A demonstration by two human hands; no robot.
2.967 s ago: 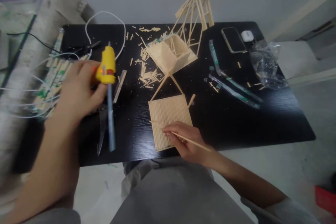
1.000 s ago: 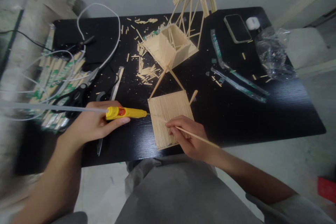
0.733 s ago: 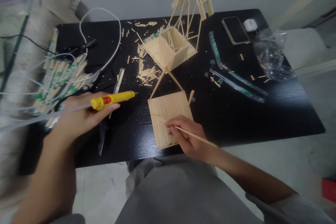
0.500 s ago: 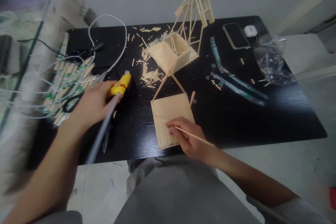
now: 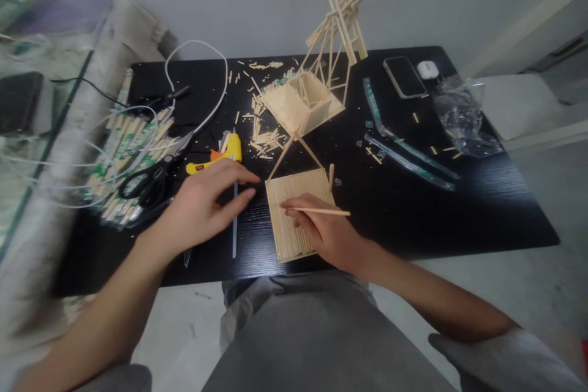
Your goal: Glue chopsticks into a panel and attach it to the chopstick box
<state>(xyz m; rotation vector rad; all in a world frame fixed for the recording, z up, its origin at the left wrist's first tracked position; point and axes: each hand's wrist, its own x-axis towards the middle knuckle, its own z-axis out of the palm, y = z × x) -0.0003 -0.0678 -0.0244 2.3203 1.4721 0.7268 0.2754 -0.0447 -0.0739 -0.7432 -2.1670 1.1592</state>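
My right hand (image 5: 316,226) pinches a thin wooden stick (image 5: 328,212) over a square panel of sticks (image 5: 287,239) laid side by side. Two slanting sticks run from the panel's far edge up to a point. Left of the panel, my left hand (image 5: 211,205) is over the table, fingers apart and holding nothing. Just beyond it a yellow glue gun (image 5: 233,148) lies on its side, with a long clear glue stick (image 5: 234,233) reaching from it toward the front edge. Behind the panel stands a windmill model made of sticks (image 5: 305,101).
Bundles of wrapped sticks (image 5: 114,159) and black scissors (image 5: 149,180) lie at the left, under a white cable (image 5: 225,89). Cut stick bits (image 5: 266,138) are scattered by the model. At the right are a phone (image 5: 405,78), plastic strips (image 5: 413,162) and a crumpled clear bag (image 5: 466,116).
My left hand has let go of the glue gun, which now lies on the table, and moved right toward the panel. The stick in my right hand has turned more level.
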